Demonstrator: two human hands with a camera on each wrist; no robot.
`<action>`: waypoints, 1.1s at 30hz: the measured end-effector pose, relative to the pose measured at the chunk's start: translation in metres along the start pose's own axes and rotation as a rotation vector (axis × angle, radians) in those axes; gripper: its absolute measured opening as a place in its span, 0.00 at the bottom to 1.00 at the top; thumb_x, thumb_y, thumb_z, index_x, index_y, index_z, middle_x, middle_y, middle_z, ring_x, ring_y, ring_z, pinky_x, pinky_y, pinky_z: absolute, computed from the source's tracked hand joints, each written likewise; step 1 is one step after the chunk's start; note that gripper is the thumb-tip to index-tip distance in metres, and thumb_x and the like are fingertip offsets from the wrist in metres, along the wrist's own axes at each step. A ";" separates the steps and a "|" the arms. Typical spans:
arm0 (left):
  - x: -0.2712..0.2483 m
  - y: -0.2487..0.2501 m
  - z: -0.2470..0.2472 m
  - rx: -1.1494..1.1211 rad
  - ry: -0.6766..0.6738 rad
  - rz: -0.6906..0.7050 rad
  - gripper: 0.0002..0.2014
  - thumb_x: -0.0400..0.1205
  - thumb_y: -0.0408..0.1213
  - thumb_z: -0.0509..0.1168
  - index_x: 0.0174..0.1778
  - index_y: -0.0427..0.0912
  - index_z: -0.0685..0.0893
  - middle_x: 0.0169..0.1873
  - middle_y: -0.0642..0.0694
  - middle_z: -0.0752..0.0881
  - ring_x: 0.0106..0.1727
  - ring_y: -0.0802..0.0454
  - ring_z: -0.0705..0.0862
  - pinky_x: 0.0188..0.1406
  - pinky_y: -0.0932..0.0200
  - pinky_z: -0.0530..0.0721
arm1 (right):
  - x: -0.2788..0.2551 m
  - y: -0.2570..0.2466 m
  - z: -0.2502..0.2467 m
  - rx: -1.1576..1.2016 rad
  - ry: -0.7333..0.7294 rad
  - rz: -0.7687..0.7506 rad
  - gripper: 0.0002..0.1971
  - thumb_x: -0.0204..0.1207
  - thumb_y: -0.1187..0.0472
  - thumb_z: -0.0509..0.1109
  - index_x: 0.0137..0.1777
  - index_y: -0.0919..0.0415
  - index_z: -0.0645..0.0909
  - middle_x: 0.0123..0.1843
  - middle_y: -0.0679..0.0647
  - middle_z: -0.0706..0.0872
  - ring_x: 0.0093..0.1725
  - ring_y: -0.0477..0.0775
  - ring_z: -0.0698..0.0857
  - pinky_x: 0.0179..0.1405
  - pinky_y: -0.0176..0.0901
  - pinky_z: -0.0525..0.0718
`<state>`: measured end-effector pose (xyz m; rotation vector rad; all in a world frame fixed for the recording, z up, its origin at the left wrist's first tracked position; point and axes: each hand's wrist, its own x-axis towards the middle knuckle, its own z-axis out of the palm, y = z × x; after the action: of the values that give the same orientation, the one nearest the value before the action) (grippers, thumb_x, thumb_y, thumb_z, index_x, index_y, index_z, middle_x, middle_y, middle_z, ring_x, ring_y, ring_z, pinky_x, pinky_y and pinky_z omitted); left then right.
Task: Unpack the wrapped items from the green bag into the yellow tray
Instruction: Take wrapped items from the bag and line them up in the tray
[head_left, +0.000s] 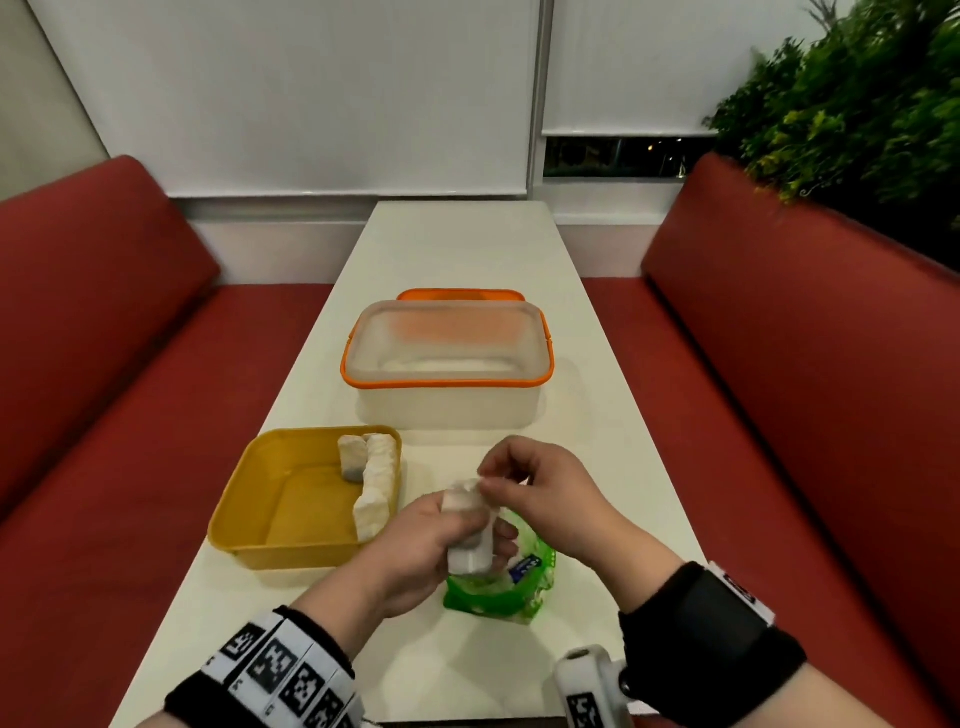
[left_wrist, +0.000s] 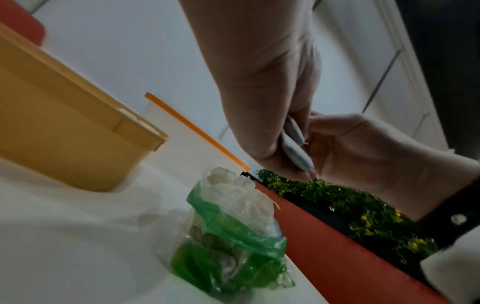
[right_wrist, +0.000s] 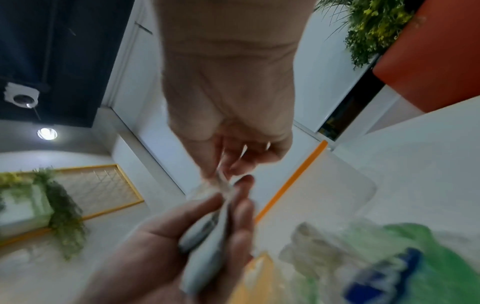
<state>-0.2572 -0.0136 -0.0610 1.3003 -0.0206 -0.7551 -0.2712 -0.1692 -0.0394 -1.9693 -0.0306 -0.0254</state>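
A long white counter (head_left: 457, 249) was observed between two red upholstered benches (head_left: 98, 332). On its near left part stood a square yellow plastic tray (head_left: 260, 499), in which two white paper-wrapped items (head_left: 376, 483) lay against the right wall, one short and one long, side by side and touching.

Just to the right of the tray, a crumpled green and clear plastic bag (head_left: 498, 587) lay on the counter, open at the top, with pale wrapped contents and a blue label visible inside. The same bag (left_wrist: 233, 232) was seen from the left wrist view standing slumped on the counter near the tray's corner.

Above the bag, a white paper-wrapped item (head_left: 470, 530) was held clear of the counter. The left hand (head_left: 421, 551) was found curled round the lower body of this item, fingers and thumb clamped on it. The right hand (head_left: 535, 493) was found pinching the twisted upper end of the wrapping between thumb and fingertips, the remaining fingers curled. In the right wrist view the grip was confirmed, though blurred.

Further along the counter, a translucent rectangular plastic container with an orange rim (head_left: 447, 358) was noted, with an orange lid (head_left: 460, 295) lying just behind it. Green foliage (head_left: 852, 104) was noted behind the right bench.
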 end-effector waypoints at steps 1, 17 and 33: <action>-0.001 0.000 -0.002 -0.064 0.070 -0.014 0.09 0.84 0.27 0.59 0.57 0.31 0.81 0.40 0.34 0.89 0.41 0.41 0.88 0.41 0.48 0.90 | 0.003 0.005 0.001 -0.077 0.091 -0.009 0.10 0.73 0.66 0.72 0.37 0.48 0.80 0.33 0.43 0.83 0.31 0.39 0.78 0.35 0.29 0.76; -0.022 -0.002 -0.038 -0.202 0.244 -0.160 0.08 0.80 0.25 0.61 0.55 0.32 0.79 0.46 0.34 0.84 0.42 0.45 0.83 0.26 0.63 0.84 | 0.021 0.040 0.031 -0.688 0.040 0.104 0.05 0.76 0.56 0.64 0.44 0.50 0.82 0.47 0.46 0.85 0.54 0.52 0.78 0.51 0.46 0.70; -0.016 -0.003 -0.025 -0.299 0.084 -0.232 0.16 0.84 0.42 0.59 0.61 0.35 0.80 0.46 0.35 0.86 0.41 0.44 0.85 0.31 0.58 0.84 | -0.014 0.006 -0.008 0.204 0.018 0.240 0.05 0.74 0.70 0.72 0.39 0.63 0.83 0.29 0.51 0.84 0.28 0.43 0.78 0.26 0.28 0.72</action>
<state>-0.2608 0.0161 -0.0648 1.0566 0.3048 -0.8635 -0.2848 -0.1794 -0.0421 -1.7567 0.2079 0.1126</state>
